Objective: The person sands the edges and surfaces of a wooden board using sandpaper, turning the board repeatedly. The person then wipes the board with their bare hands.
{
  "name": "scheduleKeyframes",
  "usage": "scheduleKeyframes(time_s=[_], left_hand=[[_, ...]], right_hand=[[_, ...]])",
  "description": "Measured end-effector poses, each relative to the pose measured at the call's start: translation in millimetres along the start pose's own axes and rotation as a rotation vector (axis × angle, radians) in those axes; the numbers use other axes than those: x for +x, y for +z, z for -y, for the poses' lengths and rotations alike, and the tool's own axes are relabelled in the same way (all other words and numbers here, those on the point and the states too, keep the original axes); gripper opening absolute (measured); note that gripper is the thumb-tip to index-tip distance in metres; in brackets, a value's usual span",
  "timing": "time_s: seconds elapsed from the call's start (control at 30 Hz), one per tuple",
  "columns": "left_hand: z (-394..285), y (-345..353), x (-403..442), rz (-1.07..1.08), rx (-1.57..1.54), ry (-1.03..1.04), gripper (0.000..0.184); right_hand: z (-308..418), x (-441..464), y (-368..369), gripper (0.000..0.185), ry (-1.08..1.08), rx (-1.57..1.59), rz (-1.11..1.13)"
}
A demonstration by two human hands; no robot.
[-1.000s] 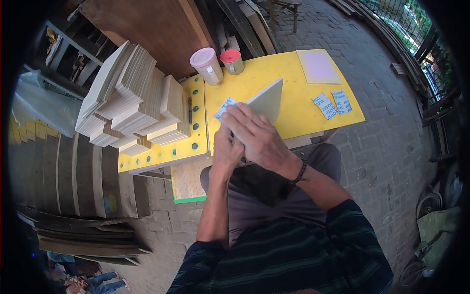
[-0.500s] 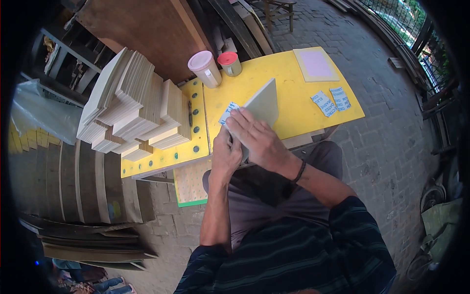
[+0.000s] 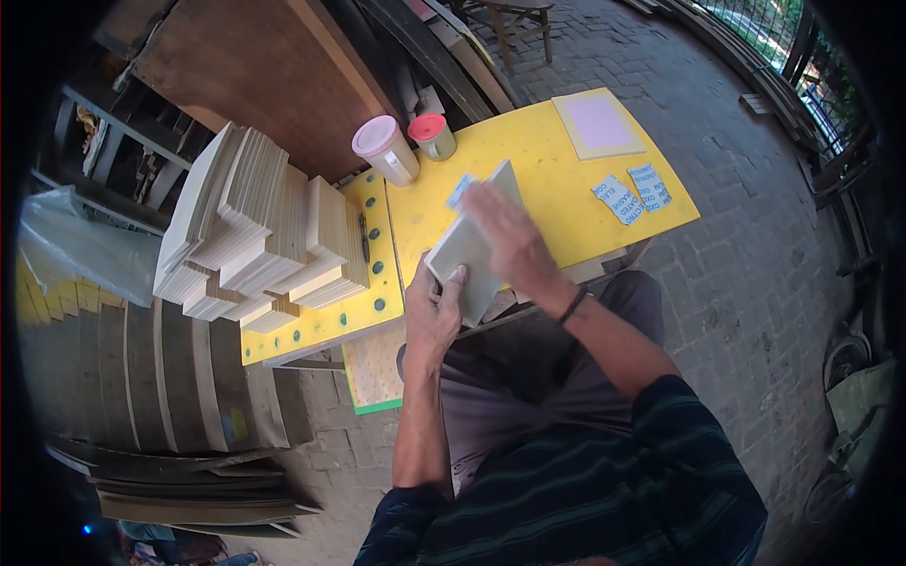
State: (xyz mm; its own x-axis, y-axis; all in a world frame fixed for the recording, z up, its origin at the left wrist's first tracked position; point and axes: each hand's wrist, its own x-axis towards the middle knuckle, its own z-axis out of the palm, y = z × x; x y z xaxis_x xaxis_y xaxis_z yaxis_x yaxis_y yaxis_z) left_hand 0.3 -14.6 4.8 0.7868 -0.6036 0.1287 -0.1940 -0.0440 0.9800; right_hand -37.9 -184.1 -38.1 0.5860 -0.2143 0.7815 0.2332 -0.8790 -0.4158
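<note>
A thin pale board (image 3: 469,258) stands tilted on edge over the yellow table's front side. My left hand (image 3: 433,316) grips its near lower end, thumb on the face turned to me. On the board's upper edge, my right hand (image 3: 510,236), smeared by motion, presses a piece of sandpaper (image 3: 461,191) with blue print on its back. Two torn pieces of the same printed paper, one (image 3: 618,199) beside the other (image 3: 649,187), lie at the table's right.
Stacked wooden pieces (image 3: 274,222) fill the left of the yellow table (image 3: 557,212). Behind are a pink-lidded container (image 3: 387,151) and a red-lidded cup (image 3: 432,138). A pink sheet (image 3: 604,124) lies at the back right. Long boards (image 3: 203,491) lie on the floor at lower left.
My right hand has slid up and away along the board's edge with the sandpaper, uncovering more of the board. My left hand still holds the near end. The view has shifted slightly.
</note>
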Motion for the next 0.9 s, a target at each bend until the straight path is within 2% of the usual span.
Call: scheduleKeyframes(time_s=[0.03,0.1,0.17,0.23,0.37,0.4,0.5,0.67,0.73,0.8,0.9], left_hand=[[-0.9,0.0,-0.2,0.005,0.004,0.003,0.033],[-2.3,0.6,-1.6,-0.015,-0.005,-0.007,0.033],[2.4,-0.5,-1.9,-0.013,-0.014,-0.010,0.033],[3.9,0.4,-2.4,-0.022,-0.029,-0.013,0.034],[6.0,-0.5,-4.9,-0.012,-0.006,-0.015,0.037],[6.3,-1.3,-2.6,-0.002,-0.020,-0.002,0.038],[2.4,-0.3,-2.9,-0.010,-0.011,-0.018,0.039],[6.7,1.4,-6.1,-0.030,0.003,0.005,0.039],[6.1,1.0,-7.1,-0.030,0.007,0.000,0.038],[4.1,-2.0,-2.5,0.006,-0.033,-0.040,0.037],[6.0,2.3,-6.3,-0.017,0.002,0.009,0.037]], right_hand=[[-22.1,3.4,6.0,0.062,0.002,-0.001,-0.007],[-43.6,16.2,5.1,0.059,0.233,-0.098,0.018],[-38.4,10.3,7.3,0.059,0.203,-0.134,0.038],[-19.3,-1.5,11.2,0.059,0.080,-0.122,0.013],[-22.6,-4.5,11.7,0.060,0.052,-0.104,0.006],[-32.6,5.3,11.1,0.060,0.178,-0.108,0.014],[-45.9,21.4,8.3,0.060,0.272,-0.147,0.066],[-12.9,0.8,10.3,0.061,0.170,-0.138,0.002],[-22.8,2.2,12.3,0.062,0.141,-0.115,-0.019],[-44.5,19.2,12.4,0.061,0.218,-0.121,0.002],[-47.6,26.0,4.0,0.058,0.341,-0.063,0.065]])
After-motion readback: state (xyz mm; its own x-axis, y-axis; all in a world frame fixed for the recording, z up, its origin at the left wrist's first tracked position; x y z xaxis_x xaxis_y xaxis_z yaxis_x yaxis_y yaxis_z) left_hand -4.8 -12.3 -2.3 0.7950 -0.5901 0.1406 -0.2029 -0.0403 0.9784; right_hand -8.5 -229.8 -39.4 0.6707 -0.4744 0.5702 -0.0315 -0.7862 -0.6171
